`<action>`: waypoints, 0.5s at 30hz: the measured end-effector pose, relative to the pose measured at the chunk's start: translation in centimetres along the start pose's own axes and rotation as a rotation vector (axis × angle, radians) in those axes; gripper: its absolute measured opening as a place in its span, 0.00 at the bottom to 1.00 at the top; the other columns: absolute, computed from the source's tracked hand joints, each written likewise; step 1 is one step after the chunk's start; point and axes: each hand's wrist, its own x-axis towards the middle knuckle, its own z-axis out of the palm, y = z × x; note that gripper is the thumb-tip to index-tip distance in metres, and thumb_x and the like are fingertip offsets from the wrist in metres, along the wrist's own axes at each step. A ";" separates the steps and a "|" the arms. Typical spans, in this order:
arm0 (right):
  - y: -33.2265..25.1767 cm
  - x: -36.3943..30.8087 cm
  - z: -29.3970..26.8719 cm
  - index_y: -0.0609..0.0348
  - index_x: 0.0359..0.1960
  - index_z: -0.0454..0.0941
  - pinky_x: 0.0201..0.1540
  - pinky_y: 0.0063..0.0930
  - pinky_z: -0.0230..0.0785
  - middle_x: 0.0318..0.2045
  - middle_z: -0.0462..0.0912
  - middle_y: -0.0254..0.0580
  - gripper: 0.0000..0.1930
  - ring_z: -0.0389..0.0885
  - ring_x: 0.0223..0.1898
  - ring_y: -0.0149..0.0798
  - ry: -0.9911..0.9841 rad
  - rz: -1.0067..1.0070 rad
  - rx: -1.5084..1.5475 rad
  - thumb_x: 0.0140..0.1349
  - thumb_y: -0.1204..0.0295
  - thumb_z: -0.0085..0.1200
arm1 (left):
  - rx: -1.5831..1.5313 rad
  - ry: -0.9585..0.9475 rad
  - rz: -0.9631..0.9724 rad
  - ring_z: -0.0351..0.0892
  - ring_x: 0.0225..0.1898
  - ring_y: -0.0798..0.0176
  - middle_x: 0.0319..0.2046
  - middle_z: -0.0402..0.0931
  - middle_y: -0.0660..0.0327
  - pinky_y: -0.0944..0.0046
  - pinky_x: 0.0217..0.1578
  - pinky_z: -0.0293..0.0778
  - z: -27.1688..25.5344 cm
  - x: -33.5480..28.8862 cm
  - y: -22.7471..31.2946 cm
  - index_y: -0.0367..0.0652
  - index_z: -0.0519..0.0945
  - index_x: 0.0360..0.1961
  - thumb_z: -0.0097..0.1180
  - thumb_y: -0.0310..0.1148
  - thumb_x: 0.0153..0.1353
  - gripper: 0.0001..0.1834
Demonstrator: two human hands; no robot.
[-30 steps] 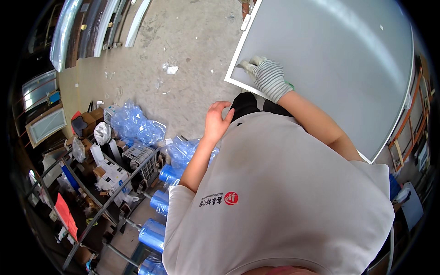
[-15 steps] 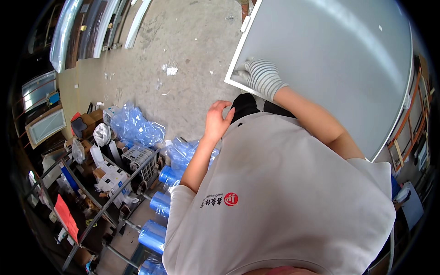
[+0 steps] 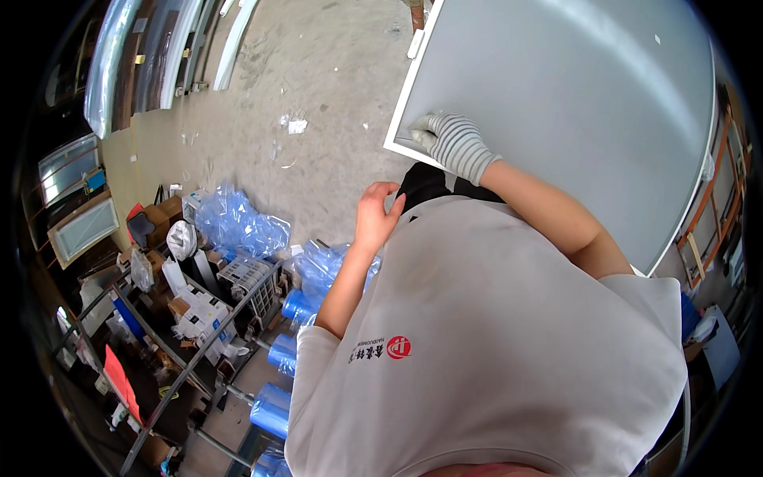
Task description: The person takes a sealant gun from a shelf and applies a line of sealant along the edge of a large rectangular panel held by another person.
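A large grey panel [image 3: 556, 103] with a white frame [image 3: 405, 83] lies in front of me on the right, its near left corner close to my body. My right hand [image 3: 457, 145], in a white and grey striped work glove, rests on the panel just inside that corner. Its fingers are curled and pressed together, and a thin thing seems to stick out past the fingertips; I cannot make out what it is. My bare left hand [image 3: 373, 216] hangs beside my dark trousers [image 3: 423, 181], fingers slightly apart, with nothing in it.
On the left, a metal rack [image 3: 187, 372] carries blue film rolls [image 3: 274, 409]. Behind it are crumpled clear plastic [image 3: 238, 222], boxes [image 3: 203, 318] and a wire crate [image 3: 250, 282]. Long wrapped profiles [image 3: 159, 56] lie far left. A person's leg [image 3: 417, 17] shows beyond the panel.
My right hand has slid a little toward me, away from the corner, and its fingers are more curled. The left hand stays about where it was. The view has shifted slightly.
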 end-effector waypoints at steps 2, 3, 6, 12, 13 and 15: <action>-0.2 -0.8 0.0 0.49 0.41 0.78 0.40 0.36 0.71 0.38 0.77 0.40 0.12 0.78 0.37 0.43 0.063 -0.085 -0.153 0.59 0.68 0.44 | -0.018 -0.022 -0.019 0.75 0.37 0.51 0.33 0.76 0.54 0.58 0.39 0.71 0.0 0.2 0.2 0.37 0.76 0.33 0.58 0.28 0.50 0.09; 0.0 -1.3 0.2 0.49 0.41 0.78 0.40 0.36 0.71 0.38 0.77 0.40 0.12 0.78 0.37 0.43 0.063 -0.080 -0.151 0.59 0.68 0.44 | -0.019 -0.026 -0.021 0.75 0.37 0.51 0.33 0.76 0.54 0.58 0.39 0.71 0.1 0.3 0.2 0.37 0.76 0.33 0.58 0.28 0.50 0.09; 1.0 -1.6 1.8 0.54 0.42 0.77 0.43 0.34 0.70 0.38 0.76 0.40 0.14 0.75 0.42 0.43 0.139 -0.411 -0.288 0.53 0.74 0.45 | -0.020 -0.034 -0.027 0.75 0.36 0.52 0.33 0.76 0.54 0.58 0.38 0.71 0.1 0.6 0.4 0.37 0.76 0.33 0.58 0.28 0.50 0.09; 2.3 -1.7 2.9 0.54 0.42 0.76 0.45 0.35 0.69 0.39 0.77 0.40 0.14 0.75 0.42 0.44 0.196 -0.456 -0.244 0.53 0.75 0.45 | -0.026 -0.039 -0.046 0.76 0.35 0.53 0.32 0.76 0.54 0.59 0.38 0.71 0.3 0.9 0.1 0.37 0.77 0.33 0.58 0.28 0.50 0.09; 2.6 -1.9 2.6 0.53 0.43 0.76 0.45 0.35 0.69 0.39 0.77 0.40 0.14 0.75 0.42 0.44 0.220 -0.477 -0.231 0.53 0.75 0.45 | -0.037 -0.026 -0.042 0.76 0.35 0.53 0.32 0.76 0.54 0.59 0.38 0.71 0.4 1.0 -0.1 0.37 0.77 0.33 0.58 0.28 0.50 0.09; 2.2 -1.6 2.4 0.53 0.43 0.76 0.45 0.35 0.70 0.39 0.77 0.39 0.14 0.75 0.42 0.44 0.186 -0.454 -0.218 0.54 0.74 0.45 | -0.037 -0.030 -0.036 0.76 0.35 0.53 0.32 0.76 0.54 0.59 0.38 0.72 0.5 1.3 0.0 0.37 0.77 0.33 0.58 0.28 0.50 0.09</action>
